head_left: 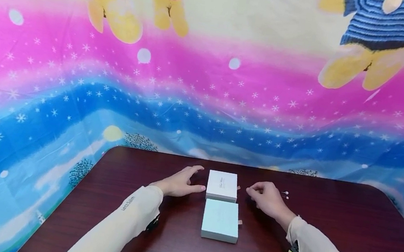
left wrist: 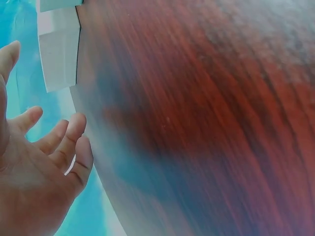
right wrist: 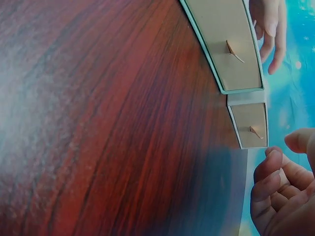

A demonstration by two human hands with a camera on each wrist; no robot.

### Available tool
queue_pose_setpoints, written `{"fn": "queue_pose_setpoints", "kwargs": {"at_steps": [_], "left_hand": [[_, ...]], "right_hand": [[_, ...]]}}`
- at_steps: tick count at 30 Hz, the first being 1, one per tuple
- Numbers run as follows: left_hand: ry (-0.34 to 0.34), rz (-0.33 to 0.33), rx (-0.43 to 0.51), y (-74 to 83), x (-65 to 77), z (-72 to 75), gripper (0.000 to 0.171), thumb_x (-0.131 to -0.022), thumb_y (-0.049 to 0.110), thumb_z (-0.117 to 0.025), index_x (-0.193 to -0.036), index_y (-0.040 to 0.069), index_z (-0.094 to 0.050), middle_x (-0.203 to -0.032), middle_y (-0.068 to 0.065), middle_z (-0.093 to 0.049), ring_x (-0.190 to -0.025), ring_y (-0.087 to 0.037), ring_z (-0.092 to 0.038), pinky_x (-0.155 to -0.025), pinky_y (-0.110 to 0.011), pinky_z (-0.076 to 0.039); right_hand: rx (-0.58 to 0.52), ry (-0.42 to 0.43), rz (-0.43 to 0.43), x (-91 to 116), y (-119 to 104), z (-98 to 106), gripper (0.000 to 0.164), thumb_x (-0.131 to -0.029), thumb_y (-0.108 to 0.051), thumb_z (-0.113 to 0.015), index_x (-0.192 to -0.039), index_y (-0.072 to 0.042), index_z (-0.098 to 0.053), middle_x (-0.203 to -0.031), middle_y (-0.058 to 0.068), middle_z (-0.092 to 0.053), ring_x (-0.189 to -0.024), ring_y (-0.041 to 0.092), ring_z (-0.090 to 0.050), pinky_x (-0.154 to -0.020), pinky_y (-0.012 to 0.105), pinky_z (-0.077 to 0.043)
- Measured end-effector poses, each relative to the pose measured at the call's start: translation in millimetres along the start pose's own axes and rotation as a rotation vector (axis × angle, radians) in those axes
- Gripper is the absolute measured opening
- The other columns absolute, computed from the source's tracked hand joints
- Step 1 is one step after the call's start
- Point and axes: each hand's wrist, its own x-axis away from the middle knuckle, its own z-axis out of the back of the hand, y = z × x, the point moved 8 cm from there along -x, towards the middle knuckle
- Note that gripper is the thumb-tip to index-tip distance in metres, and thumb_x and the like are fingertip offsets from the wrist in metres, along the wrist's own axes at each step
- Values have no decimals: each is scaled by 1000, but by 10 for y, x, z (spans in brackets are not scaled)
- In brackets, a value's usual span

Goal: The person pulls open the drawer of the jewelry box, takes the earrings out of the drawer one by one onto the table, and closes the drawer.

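Note:
A white box [head_left: 222, 184] with small dark print on its lid stands in the middle of the table. Right in front of it is a pale mint-green box [head_left: 221, 220]. Each has a small pinkish pull tab on its right side, and the green box's tab [right wrist: 234, 51] shows clearly in the right wrist view. My left hand [head_left: 180, 182] is spread beside the white box, thumb tip close to its left side. On the other side, my right hand [head_left: 268, 198] hovers near the white box's tab [right wrist: 255, 132], fingers loosely bent, with nothing visible in them.
Just beyond my right hand lie two tiny white-headed objects [head_left: 285, 195], perhaps stud earrings. The dark wooden table [head_left: 347, 226] ends at a printed cloth backdrop [head_left: 209, 79] behind and at the sides.

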Motion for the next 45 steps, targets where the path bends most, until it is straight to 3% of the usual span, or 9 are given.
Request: {"fn": "queue_pose_setpoints", "kwargs": {"at_steps": [9, 19, 27, 31, 45], "left_hand": [[54, -38, -7, 20, 62, 44, 68, -97, 46, -64, -154, 20, -39, -155, -14, -42, -118, -30, -61, -105, -48, -46], [79, -67, -36, 57, 139, 54, 67, -97, 45, -64, -153, 19, -40, -154, -11, -44, -112, -24, -61, -101, -45, -48], [121, -91, -56, 103, 217, 87, 59, -97, 41, -64, -148, 16, -47, -147, -10, -51, -97, -17, -58, -91, -40, -48], [136, -107, -64, 133, 242, 90, 56, -98, 40, -65, -146, 16, -49, -144, -10, -54, -94, -15, -57, -90, -39, -47], [116, -144, -79, 277, 371, 50, 54, -98, 41, -64, -146, 21, -49, -143, -8, -54, -96, -13, -57, -88, -37, -48]], "right_hand": [[46, 5, 57, 50, -46, 42, 25, -100, -18, -61, -110, 1, -73, -69, 15, -63, -57, 16, -57, -59, 32, -49], [65, 6, 72, 101, -44, 65, 23, -100, -17, -62, -109, 1, -74, -69, 13, -63, -56, 17, -57, -58, 33, -48], [179, 43, 138, 133, -60, 77, 19, -98, -17, -64, -103, -3, -75, -83, 4, -71, -69, 13, -55, -69, 31, -46], [210, 36, 135, 164, -75, 63, 18, -97, -19, -65, -103, -5, -75, -79, 2, -69, -66, 13, -55, -66, 31, -45], [247, 23, 137, 283, -143, 35, 16, -97, -19, -66, -103, -8, -75, -69, -1, -62, -59, 14, -51, -60, 29, -43]]}}
